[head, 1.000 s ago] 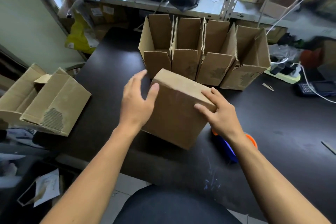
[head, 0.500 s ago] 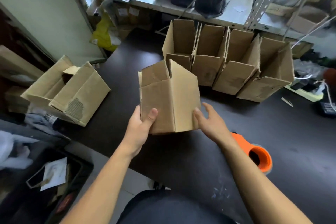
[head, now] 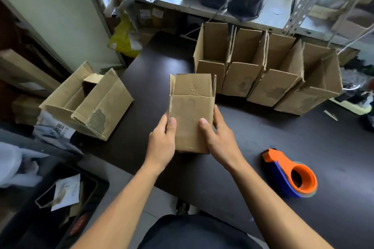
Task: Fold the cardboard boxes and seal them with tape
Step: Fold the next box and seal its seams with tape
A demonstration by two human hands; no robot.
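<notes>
Hands first: the left hand [head: 163, 139] and right hand [head: 217, 137] clamp opposite sides of the cardboard box [head: 191, 115], held upright above the dark table [head: 263, 127], flaps open. Probably light, easily dented; side walls look safest. Tape dispenser [head: 291, 176] lies right; a row of open boxes [head: 263, 70] stands beyond.

We see held box [head: 192, 119]: matt brown cardboard, scuffed face. Box at left [head: 97, 105]: same cardboard, outer paper torn, ribbed corrugation bare. Worktop [head: 263, 131]: dark, smooth, faint sheen. Tape dispenser [head: 291, 176]: glossy orange and blue plastic. Shelf upright [head: 297, 0]: perforated grey metal.
</notes>
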